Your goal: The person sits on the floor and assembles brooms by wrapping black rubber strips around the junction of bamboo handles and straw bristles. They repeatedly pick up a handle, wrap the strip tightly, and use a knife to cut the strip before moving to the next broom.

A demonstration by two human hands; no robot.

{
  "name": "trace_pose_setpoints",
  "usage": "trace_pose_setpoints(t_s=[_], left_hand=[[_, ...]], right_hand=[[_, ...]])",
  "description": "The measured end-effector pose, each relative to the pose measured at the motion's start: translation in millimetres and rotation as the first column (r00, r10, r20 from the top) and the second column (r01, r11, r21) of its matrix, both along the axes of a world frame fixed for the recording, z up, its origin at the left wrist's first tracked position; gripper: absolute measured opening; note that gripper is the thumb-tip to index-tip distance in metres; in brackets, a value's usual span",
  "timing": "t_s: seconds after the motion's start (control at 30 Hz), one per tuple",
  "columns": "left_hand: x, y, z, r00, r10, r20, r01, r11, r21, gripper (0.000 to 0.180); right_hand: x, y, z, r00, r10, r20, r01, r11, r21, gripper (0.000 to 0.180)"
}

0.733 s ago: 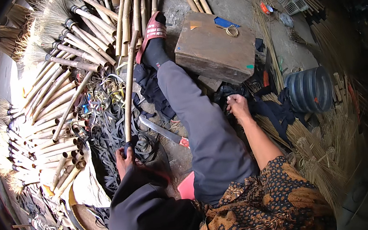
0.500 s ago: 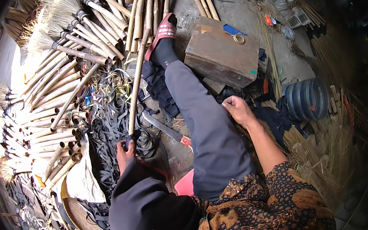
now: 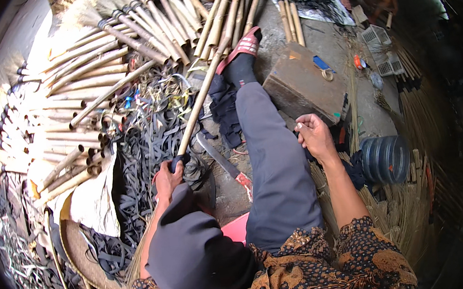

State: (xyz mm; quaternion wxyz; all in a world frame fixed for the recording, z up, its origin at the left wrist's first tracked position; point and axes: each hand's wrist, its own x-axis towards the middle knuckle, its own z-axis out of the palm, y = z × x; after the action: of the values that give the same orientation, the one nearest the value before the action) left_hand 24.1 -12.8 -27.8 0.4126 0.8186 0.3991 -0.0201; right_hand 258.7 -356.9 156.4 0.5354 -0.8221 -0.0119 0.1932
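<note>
Many finished brooms [image 3: 39, 133] lie in rows at the far left, w/ black strips [image 3: 145, 149] tangled beside them. Next, the left hand [image 3: 167, 178] is closed around the dark-wrapped lower end of a long bamboo stick [image 3: 204, 87], which runs up and right from the fist to the pile of other bamboo poles [image 3: 237, 5] near the red sandal [image 3: 242, 45]. Just right of that hand a big knife [image 3: 221, 160] w/ red handle lies on the floor, blade pointing toward the hand; I judge that if the stick slips or swings down, fingers or the leg in grey trousers [image 3: 273, 156] can meet the edge. Also the far tip is among loose poles, so a pull may drag them and roll them onto the foot. Further right, the right hand [image 3: 314, 134] is loosely curled near the knee, holding nothing as far as I can tell, beside a wooden box [image 3: 305, 86]. A blue water bottle [image 3: 385, 159] lies at right, near dry straw [image 3: 401, 210].
</note>
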Motion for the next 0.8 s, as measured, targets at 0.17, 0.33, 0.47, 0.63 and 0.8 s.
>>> trace_pose_setpoints(t_s=[0.17, 0.33, 0.47, 0.63, 0.8], left_hand=[[0.5, -9.4, 6.7, 0.998, 0.059, 0.024, -0.057, 0.996, -0.064, 0.054], [0.6, -12.8, 19.6, 0.996, 0.077, -0.032, -0.08, 0.994, -0.074, 0.053], [0.7, -10.3, 26.9, 0.998, 0.066, -0.009, -0.067, 0.995, -0.074, 0.053], [1.3, -7.3, 35.7, 0.996, 0.07, -0.057, -0.078, 0.984, -0.159, 0.055], [1.0, -8.0, 36.0, 0.995, 0.081, -0.051, -0.089, 0.982, -0.167, 0.056]], right_hand=[[-54.4, 106.4, -17.4, 0.962, 0.247, -0.114, -0.199, 0.925, 0.322, 0.018], [-108.8, 201.9, -95.7, 0.913, 0.399, -0.083, -0.394, 0.916, 0.07, 0.018], [-119.8, 232.5, -130.2, 0.883, 0.47, 0.021, -0.461, 0.873, -0.157, 0.02], [-123.8, 238.6, -141.5, 0.862, 0.505, 0.044, -0.477, 0.837, -0.269, 0.019], [-126.2, 239.1, -145.2, 0.832, 0.533, 0.152, -0.481, 0.831, -0.281, 0.018]])
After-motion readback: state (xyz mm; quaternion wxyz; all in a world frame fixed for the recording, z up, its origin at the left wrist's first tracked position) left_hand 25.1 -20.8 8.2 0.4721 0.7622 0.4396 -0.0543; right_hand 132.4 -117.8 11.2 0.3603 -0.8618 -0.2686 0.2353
